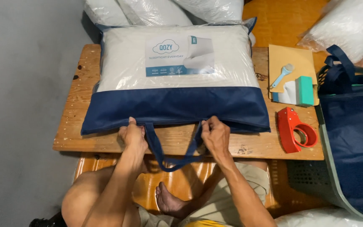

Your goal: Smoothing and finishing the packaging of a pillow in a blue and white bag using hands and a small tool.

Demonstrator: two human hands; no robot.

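The pillow bag (175, 107), a clear-fronted case with a navy blue band and a white pillow inside, is lying flat across the wooden desk (76, 88), its navy lower edge facing you and nearly reaching the desk's near edge. You are gripping that lower edge with both hands: your left hand (133, 135) is closed over the hem just left of where the navy handle strap (171, 157) joins, and your right hand (216, 133) is pinching the hem just right of the strap's other end, fingers curled tight on the fabric. The strap is hanging down in a loop between your two hands, over the desk's edge and above your lap. A printed paper label (179, 55) is showing through the clear plastic in the upper middle of the bag. To the right of the bag, a red tape dispenser (295, 129) is sitting on the desk, well apart from your right hand. Beyond it, a tan cardboard sheet (293, 59) is carrying a light blue brush (282, 75) and a teal and white block (298, 91). Further right, a stack of folded navy bags (353, 138) is resting in a green basket (337, 191) beside the desk. More plastic-wrapped white pillows (148, 11) are lying behind the desk and at the upper right. Your bare foot (171, 201) is resting under the desk's edge.
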